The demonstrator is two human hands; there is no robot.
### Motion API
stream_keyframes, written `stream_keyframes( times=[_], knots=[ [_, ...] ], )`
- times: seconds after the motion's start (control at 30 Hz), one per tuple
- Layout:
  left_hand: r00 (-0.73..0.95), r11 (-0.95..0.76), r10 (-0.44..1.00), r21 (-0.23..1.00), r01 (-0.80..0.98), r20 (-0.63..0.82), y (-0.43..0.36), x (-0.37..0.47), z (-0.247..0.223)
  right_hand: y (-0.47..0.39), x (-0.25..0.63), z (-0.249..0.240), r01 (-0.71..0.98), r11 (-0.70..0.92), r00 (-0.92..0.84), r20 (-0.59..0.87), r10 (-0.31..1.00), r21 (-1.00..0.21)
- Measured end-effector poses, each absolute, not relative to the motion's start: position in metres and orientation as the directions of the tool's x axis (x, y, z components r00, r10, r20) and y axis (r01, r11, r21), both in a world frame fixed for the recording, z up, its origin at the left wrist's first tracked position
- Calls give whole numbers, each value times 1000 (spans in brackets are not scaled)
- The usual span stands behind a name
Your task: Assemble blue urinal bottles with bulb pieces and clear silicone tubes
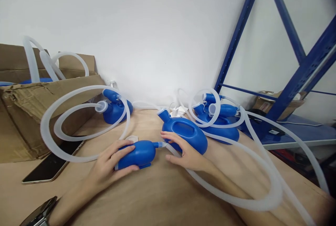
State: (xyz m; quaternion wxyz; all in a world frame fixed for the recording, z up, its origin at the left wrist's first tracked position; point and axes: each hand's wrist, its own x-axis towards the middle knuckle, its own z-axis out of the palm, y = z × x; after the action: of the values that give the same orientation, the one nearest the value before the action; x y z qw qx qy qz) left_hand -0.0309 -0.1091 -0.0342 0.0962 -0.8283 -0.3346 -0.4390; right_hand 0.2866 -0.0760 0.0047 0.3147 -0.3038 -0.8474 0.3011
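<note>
My left hand (111, 159) is wrapped round a blue plastic urinal head (140, 152), which lies sideways low over the table with its narrow spout facing right. A clear connector (162, 144) joins that spout to a translucent corrugated tube (225, 194). Around the tube, just right of the connector, my right hand (187, 152) is curved with thumb and fingers apart. Directly behind it stands a blue urinal bottle (187, 133) with a handle opening, its neck tilted up to the left. A pale round cap (132, 138) lies behind my left hand, partly covered.
More blue bottles with coiled tubes stand at the back left (115, 112) and back right (220, 128). A cardboard box (52, 103) holds further tubes. A black phone (54, 161) lies before it. Blue metal shelving (294, 75) rises at right.
</note>
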Motion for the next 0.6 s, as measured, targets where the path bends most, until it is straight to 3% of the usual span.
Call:
stream_keyframes(
  times=[0.13, 0.33, 0.5, 0.6],
  knots=[
    [478, -799, 332, -27, 601, 813, -108, -29, -41, -81, 278, 1, 391, 777, -641, 461, 614, -492],
    [582, -833, 270, -117, 541, 767, -111, -27, -37, -76, 278, -3, 535, 741, -602, 432, 671, -406],
    [580, -834, 303, -84, 545, 756, -113, -27, -36, -72, 285, 1, 556, 757, -617, 440, 653, -343],
    [455, -824, 377, 69, 562, 806, -115, -23, -35, -75, 285, 3, 511, 754, -642, 401, 654, -412]
  ],
)
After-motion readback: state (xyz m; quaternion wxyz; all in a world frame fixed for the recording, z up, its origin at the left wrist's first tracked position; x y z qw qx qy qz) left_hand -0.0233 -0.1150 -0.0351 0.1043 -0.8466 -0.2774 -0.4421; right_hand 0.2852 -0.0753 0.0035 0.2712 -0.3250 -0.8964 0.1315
